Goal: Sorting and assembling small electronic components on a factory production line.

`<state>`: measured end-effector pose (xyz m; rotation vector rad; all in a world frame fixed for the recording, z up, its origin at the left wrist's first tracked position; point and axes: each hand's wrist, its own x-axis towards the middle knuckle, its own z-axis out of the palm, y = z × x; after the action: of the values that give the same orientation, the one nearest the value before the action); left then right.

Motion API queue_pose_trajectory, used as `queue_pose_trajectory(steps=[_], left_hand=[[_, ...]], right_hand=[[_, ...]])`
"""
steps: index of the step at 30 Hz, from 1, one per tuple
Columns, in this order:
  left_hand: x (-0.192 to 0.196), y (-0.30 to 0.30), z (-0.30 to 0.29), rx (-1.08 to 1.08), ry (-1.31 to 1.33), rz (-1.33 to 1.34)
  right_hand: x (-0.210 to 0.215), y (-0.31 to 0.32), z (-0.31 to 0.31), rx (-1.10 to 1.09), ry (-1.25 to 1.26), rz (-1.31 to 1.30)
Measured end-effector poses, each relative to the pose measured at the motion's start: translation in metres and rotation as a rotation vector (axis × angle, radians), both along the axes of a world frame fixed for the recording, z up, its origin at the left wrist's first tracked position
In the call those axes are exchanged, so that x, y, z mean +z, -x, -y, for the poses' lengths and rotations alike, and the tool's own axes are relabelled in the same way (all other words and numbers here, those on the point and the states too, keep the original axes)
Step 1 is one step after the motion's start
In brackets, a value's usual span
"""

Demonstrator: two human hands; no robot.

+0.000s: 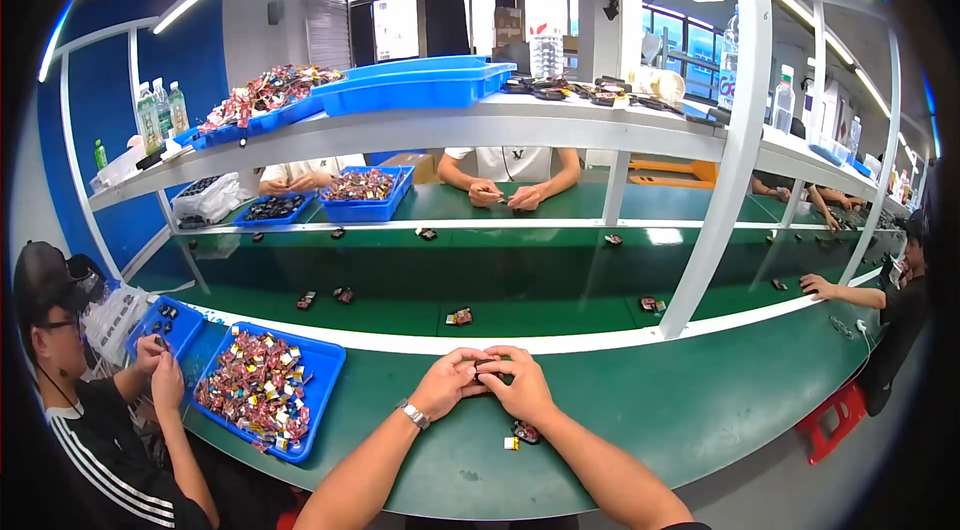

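Above the green worktop (620,390), my left hand (447,388) and my right hand (518,388) meet at the fingertips. Both are closed on a small dark piece (488,371); the fingers cover most of it, so its exact kind cannot be made out. A watch with a metal band circles my left wrist. Beside my right forearm lies a small dark-and-red electronic part (526,432) with a silver-and-yellow battery pack (512,444) next to it. To the left of my hands stands a blue tray (330,370) heaped with small red boards and yellow-ended battery packs.
Past a white rail (500,343) runs a green conveyor belt (540,280) carrying scattered small parts (459,316). A white post (715,150) rises at right, supporting a shelf with blue trays (410,90). A co-worker (110,430) sits close at left; others work across and at right.
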<state>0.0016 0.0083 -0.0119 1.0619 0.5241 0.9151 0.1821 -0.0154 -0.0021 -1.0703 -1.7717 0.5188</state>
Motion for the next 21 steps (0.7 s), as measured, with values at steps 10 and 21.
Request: queue_pose_trajectory(steps=[10, 21], left_hand=[[-0.002, 0.001, -0.001, 0.028, -0.018, 0.078], [-0.002, -0.001, -0.002, 0.069, -0.053, 0.062]], right_hand=[[0.012, 0.002, 0.005, 0.059, -0.123, 0.043], [0.005, 0.007, 0.001, 0.016, -0.072, 0.033]])
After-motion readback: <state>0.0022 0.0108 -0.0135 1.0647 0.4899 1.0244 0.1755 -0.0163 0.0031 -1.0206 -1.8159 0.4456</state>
